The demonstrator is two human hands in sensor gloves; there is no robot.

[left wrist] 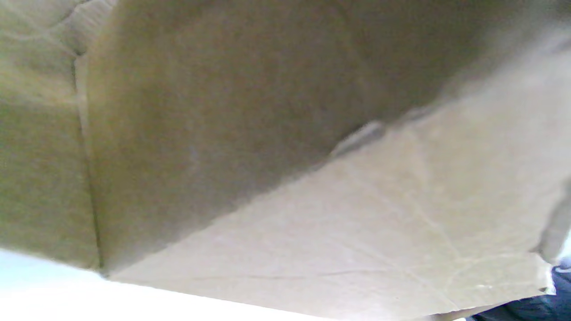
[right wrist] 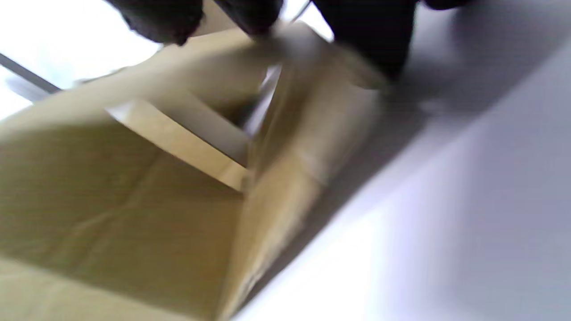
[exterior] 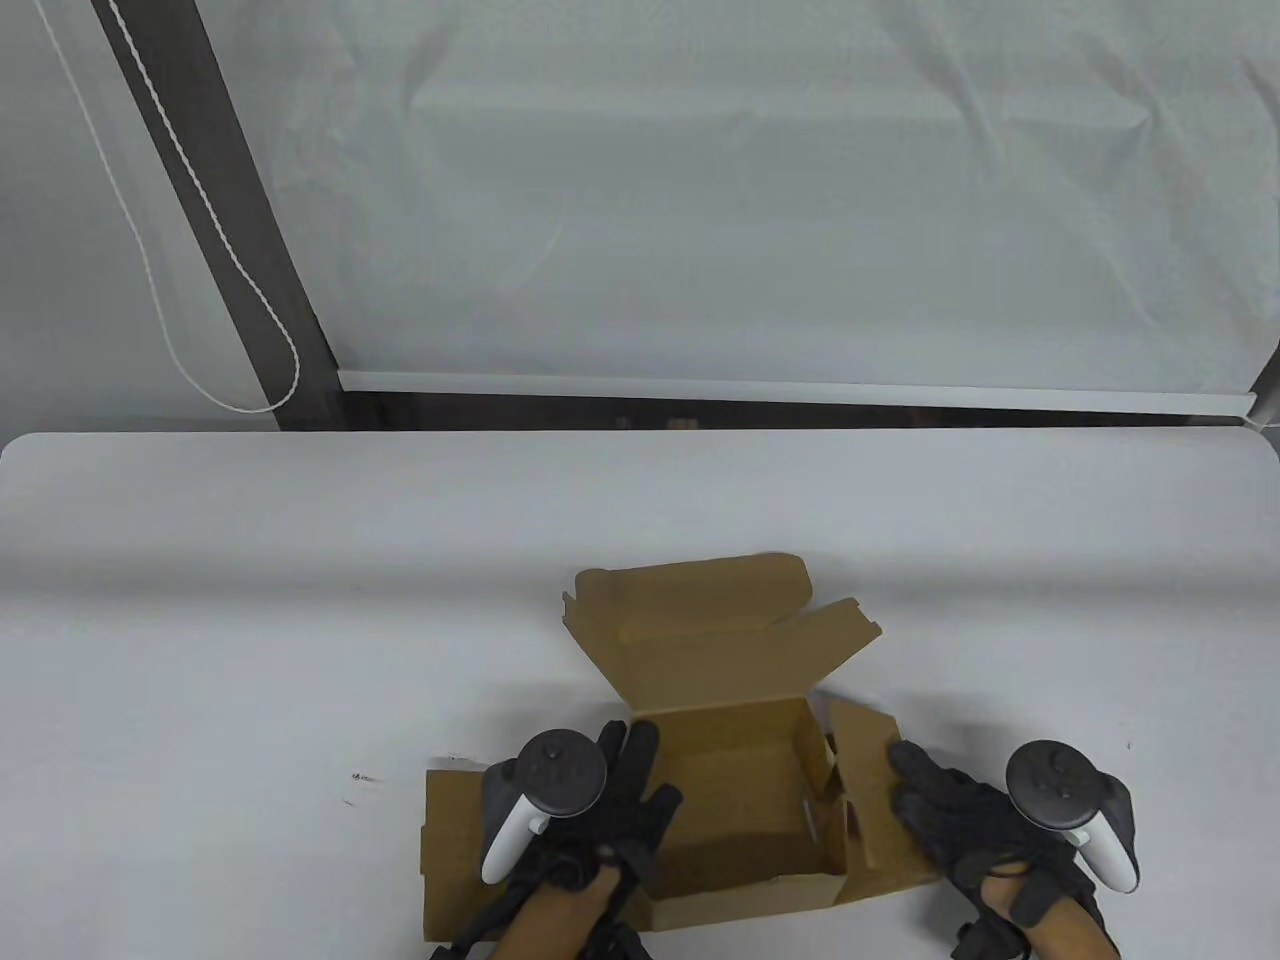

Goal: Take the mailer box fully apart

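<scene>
both hands come in from the near edge of the table, 1 on each side of the box. left hand (exterior: 590,800) lies flat, fingers spread and pointing away from the person, resting on the flattened left panel (exterior: 450,850) and against the left wall of the 1 brown mailer box (exterior: 735,790); it presses rather than grips. that panel lies flat on the table, folded outward. the box sits near the front edge of the table, right of centre, its lid (exterior: 700,620) thrown back and standing up behind the open tray, with 1 side flap (exterior: 830,625) angled out to the right. the right side panel (exterior: 865,790) leans outward, partly unfolded. right hand (exterior: 975,830) rests fingers-forward on that panel's outer face, fingers fairly straight, holding nothing closed; in the right wrist view the dark fingertips (right wrist: 160,18) touch the top edge of the cardboard. 2 white-handled trackers ride the backs of the hands, 1 each (exterior: 545,790) (exterior: 1070,800).

the table (exterior: 250,620) is plain white. behind it hangs a white creased sheet (exterior: 750,200), with a dark post (exterior: 230,220) and 1 white cord (exterior: 180,200) at the left.
</scene>
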